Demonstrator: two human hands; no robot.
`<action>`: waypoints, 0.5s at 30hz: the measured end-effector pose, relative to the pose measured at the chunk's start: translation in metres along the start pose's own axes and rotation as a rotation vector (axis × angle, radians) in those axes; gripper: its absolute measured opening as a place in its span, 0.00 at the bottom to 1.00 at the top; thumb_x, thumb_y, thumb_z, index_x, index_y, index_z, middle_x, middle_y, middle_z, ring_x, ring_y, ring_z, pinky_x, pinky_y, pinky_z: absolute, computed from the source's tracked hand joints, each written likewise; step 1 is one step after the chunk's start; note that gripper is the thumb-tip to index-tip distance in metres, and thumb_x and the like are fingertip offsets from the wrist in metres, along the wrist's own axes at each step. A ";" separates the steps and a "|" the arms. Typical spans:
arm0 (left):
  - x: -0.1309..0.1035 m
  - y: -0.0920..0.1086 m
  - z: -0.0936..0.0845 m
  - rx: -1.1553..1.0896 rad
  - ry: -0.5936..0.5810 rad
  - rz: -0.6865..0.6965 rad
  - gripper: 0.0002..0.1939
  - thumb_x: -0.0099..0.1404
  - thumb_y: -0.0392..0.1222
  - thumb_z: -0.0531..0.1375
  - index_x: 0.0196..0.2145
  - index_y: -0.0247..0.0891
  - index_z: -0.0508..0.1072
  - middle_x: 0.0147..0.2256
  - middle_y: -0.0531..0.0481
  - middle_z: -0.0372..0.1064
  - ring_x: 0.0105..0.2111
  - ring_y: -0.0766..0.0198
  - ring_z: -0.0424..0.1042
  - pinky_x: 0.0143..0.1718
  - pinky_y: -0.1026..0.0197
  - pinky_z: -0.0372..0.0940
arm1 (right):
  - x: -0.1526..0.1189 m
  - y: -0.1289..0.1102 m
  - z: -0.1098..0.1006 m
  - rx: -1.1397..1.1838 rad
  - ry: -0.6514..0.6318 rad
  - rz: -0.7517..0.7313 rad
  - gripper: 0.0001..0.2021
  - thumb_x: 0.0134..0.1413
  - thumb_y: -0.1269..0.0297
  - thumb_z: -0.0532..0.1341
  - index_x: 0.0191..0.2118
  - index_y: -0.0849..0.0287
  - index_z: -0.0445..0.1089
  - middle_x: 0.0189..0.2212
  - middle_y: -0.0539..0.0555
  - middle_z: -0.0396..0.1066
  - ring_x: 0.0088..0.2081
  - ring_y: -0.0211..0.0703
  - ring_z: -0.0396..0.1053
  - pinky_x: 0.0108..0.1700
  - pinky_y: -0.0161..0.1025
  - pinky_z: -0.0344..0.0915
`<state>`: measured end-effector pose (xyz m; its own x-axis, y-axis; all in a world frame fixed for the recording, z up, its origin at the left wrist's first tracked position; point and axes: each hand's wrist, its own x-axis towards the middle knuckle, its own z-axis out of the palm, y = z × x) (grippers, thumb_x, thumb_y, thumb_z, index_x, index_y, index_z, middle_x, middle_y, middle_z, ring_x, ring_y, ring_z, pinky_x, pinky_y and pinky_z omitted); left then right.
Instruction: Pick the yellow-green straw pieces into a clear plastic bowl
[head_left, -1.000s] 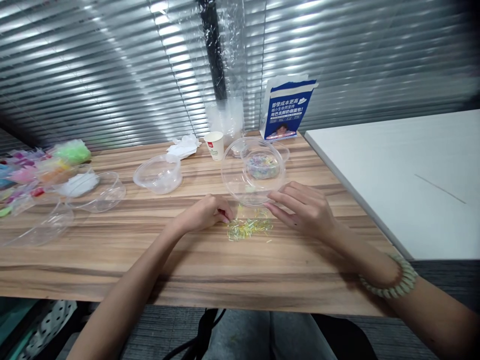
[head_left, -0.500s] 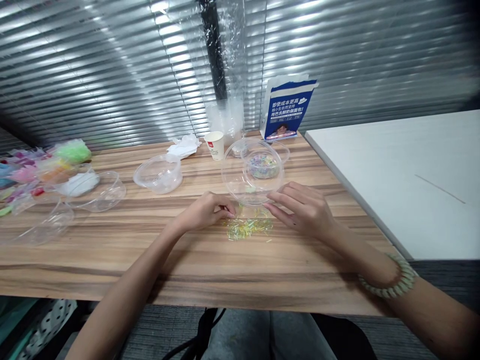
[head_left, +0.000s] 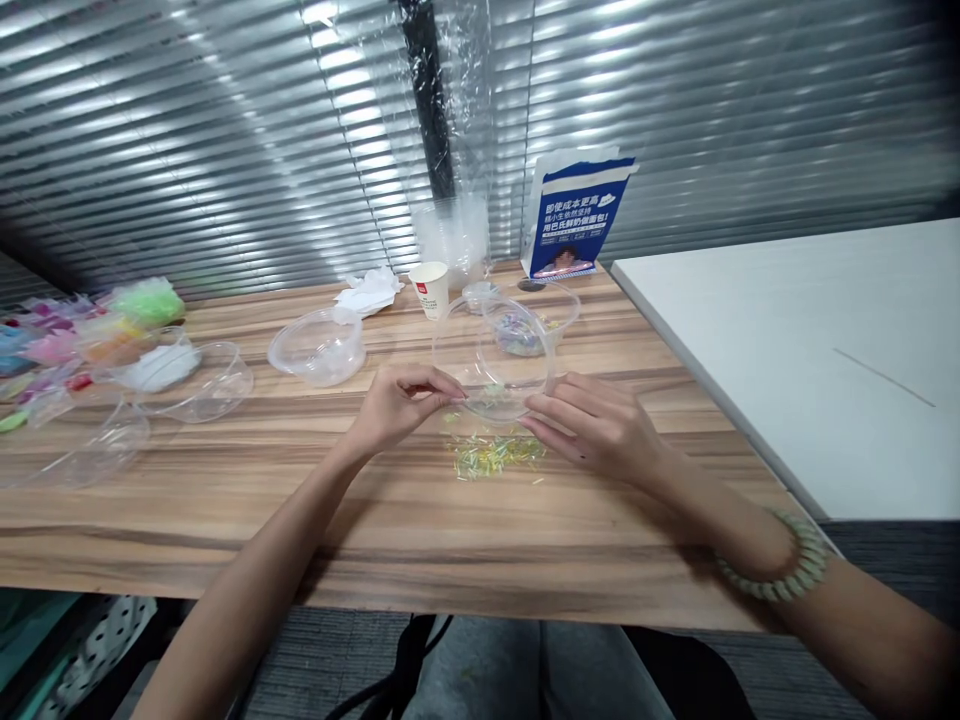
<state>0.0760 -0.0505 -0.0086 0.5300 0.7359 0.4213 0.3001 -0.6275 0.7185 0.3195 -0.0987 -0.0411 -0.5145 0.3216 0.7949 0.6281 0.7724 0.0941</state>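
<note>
Between my hands a clear plastic bowl (head_left: 454,352) is tipped up, its near rim just above the table. My left hand (head_left: 405,405) pinches that rim on the left. My right hand (head_left: 600,420) grips the right side of the bowl with thumb and fingers. A few pale green bits show low in the bowl. Below it, a loose patch of small yellow-green pieces (head_left: 499,457) lies on the wooden table (head_left: 420,545). Behind, partly seen through the clear wall, stands another clear bowl (head_left: 571,312) with mixed coloured pieces inside.
A paper cup (head_left: 430,291), crumpled tissue (head_left: 369,294) and a blue-and-white bag (head_left: 577,218) stand at the back. To the left are a clear tub (head_left: 316,348), more clear bowls (head_left: 217,385) and colourful packets (head_left: 56,345). A white tabletop (head_left: 840,330) adjoins at right.
My left hand has risen from the table by the yellow-green pieces to the bowl's rim and now pinches it. The bowl has shifted slightly left and tilted more.
</note>
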 end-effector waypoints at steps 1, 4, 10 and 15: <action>0.000 -0.001 0.001 0.033 0.029 0.032 0.06 0.59 0.38 0.62 0.28 0.33 0.76 0.29 0.45 0.75 0.32 0.63 0.74 0.35 0.64 0.69 | 0.000 -0.001 0.000 0.009 0.001 0.001 0.03 0.56 0.70 0.59 0.37 0.63 0.68 0.27 0.52 0.70 0.30 0.39 0.67 0.32 0.35 0.65; 0.000 -0.009 0.004 0.185 0.104 0.152 0.04 0.59 0.37 0.62 0.27 0.34 0.75 0.28 0.48 0.74 0.30 0.65 0.73 0.33 0.65 0.68 | 0.000 -0.003 0.001 0.034 0.005 -0.005 0.03 0.56 0.70 0.59 0.36 0.63 0.69 0.26 0.52 0.70 0.29 0.38 0.67 0.31 0.35 0.64; -0.001 -0.023 0.007 0.459 0.057 0.419 0.12 0.66 0.29 0.52 0.42 0.36 0.73 0.42 0.43 0.73 0.44 0.62 0.70 0.44 0.57 0.66 | 0.001 -0.003 0.001 0.004 0.000 -0.021 0.03 0.56 0.69 0.60 0.35 0.62 0.68 0.26 0.52 0.70 0.29 0.39 0.66 0.31 0.35 0.64; 0.003 -0.007 -0.002 0.334 0.046 0.307 0.04 0.61 0.36 0.60 0.35 0.36 0.74 0.35 0.47 0.73 0.37 0.64 0.71 0.40 0.60 0.65 | 0.001 0.001 -0.001 -0.027 0.016 0.025 0.03 0.55 0.70 0.60 0.36 0.63 0.68 0.26 0.52 0.70 0.29 0.38 0.67 0.31 0.35 0.65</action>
<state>0.0733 -0.0433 -0.0113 0.6007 0.5091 0.6164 0.3783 -0.8603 0.3418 0.3208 -0.0983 -0.0396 -0.4890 0.3314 0.8069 0.6564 0.7491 0.0901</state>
